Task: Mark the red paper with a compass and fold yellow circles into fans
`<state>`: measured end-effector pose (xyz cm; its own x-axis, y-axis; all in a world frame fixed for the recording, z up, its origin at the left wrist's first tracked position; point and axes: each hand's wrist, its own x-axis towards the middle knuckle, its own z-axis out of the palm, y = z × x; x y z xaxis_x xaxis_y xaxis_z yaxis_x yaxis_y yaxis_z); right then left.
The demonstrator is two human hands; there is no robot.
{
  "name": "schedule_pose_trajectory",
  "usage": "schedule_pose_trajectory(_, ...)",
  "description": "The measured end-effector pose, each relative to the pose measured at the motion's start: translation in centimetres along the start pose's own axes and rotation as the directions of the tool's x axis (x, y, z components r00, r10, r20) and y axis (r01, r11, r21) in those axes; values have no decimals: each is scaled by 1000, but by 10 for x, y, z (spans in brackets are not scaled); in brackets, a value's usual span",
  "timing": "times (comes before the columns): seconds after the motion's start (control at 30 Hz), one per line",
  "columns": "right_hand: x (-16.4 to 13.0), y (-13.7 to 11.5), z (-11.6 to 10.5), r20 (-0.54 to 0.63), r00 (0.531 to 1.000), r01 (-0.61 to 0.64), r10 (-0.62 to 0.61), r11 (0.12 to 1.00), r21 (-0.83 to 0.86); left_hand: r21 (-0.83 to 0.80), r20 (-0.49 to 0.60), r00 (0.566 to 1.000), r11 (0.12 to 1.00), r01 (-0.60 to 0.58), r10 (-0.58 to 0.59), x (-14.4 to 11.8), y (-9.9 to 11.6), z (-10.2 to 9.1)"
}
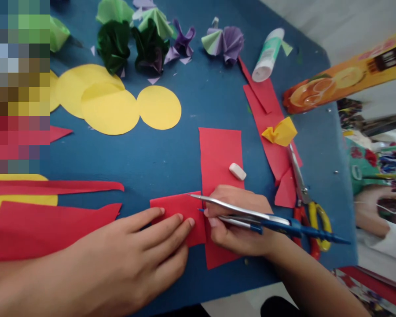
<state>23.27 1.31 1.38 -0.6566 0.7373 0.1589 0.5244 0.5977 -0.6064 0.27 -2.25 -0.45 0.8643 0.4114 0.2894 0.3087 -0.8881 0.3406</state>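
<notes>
Head view of a paper-craft surface (171, 154), blue, seen from above. The left hand (141, 246) lies flat, fingers extended and slightly spread, pressing a small red paper piece (176, 204) against the surface; its fingertips (188, 222) rest on the piece's lower edge. The right hand (237, 224) is closed around a blue compass (267, 218), pinching it together near its legs. The compass lies nearly horizontal, its long axis running left to right with a slight downward slope toward the right; the metal points face left, toward the small red piece, and the blue handle end projects right beyond the wrist. A larger red paper sheet (219, 154) lies under and beyond the right hand, its long axis running away from the person, with a white eraser (237, 171) on it. Right of this, scissors (305, 202) with red and yellow handles point away, blades partly under a crumpled yellow paper (280, 132). Yellow paper discs (158, 107), folded paper flowers (152, 44) and a glue bottle (267, 55) occupy the far side.
</notes>
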Motion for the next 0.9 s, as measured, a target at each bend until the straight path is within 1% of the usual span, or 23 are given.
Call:
schedule_pose_trajectory(0.17, -1, 0, 0, 27, 1000, 13, -12, 999, -45, -5, 5, 1000, 1000, -1, 1, 0, -2, 0)
schedule_pose_trajectory(0.33, -4, 0, 2, 37, 999, -16, 15, 1000, 19, -10, 6, 1000, 1000, -6, 6, 0, -2, 1)
schedule_pose_trajectory(0.57, -3, 0, 3, 29, 999, -23, 22, 999, 35, -11, 13, 1000, 1000, -5, 5, 0, -2, 1)
schedule_pose_trajectory(0.63, -2, 0, 3, 28, 999, -20, 20, 999, 26, -16, 14, 1000, 1000, -5, 5, 0, -2, 1)
schedule_pose_trajectory(0.77, 0, 0, 3, 51, 999, -15, 17, 999, -32, -31, 14, 999, 999, 40, -39, 0, 1, 1)
schedule_pose_trajectory(0.9, 0, 0, 3, 65, 998, 20, -17, 998, -54, -34, 26, 998, 998, 51, -50, -1, 3, 1)
